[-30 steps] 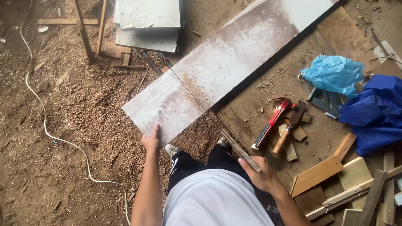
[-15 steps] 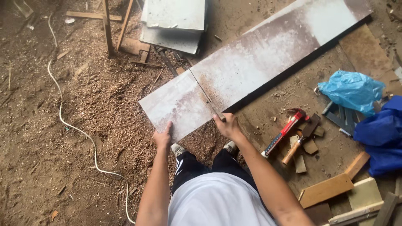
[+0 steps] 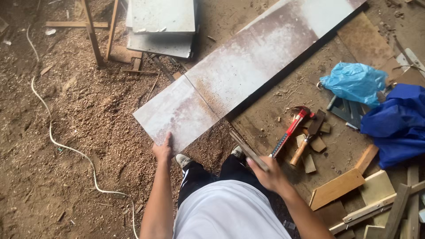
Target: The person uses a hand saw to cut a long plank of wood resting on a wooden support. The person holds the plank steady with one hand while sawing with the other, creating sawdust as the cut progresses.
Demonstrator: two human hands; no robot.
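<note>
A long pale board (image 3: 248,66) with brown stains lies slantwise across the sawdust floor, and a thin line crosses it near its close end. My left hand (image 3: 163,150) grips the board's near edge at that end. My right hand (image 3: 271,175) is drawn back by my knee, off the board, and is shut on a narrow flat strip (image 3: 247,150) that points up and left toward the board. My dark trousers and shoes show below the board's end.
A red-handled hammer (image 3: 290,130) and a wooden-handled tool (image 3: 305,144) lie right of my right hand among small blocks. Farther right are a blue plastic bag (image 3: 354,82), blue cloth (image 3: 398,124) and wood offcuts (image 3: 336,188). A white cord (image 3: 66,146) snakes at left; stacked panels (image 3: 161,22) lie beyond.
My right hand has pulled back from the line on the board toward my body, with the strip in it. My left hand has stayed on the board's near edge.
</note>
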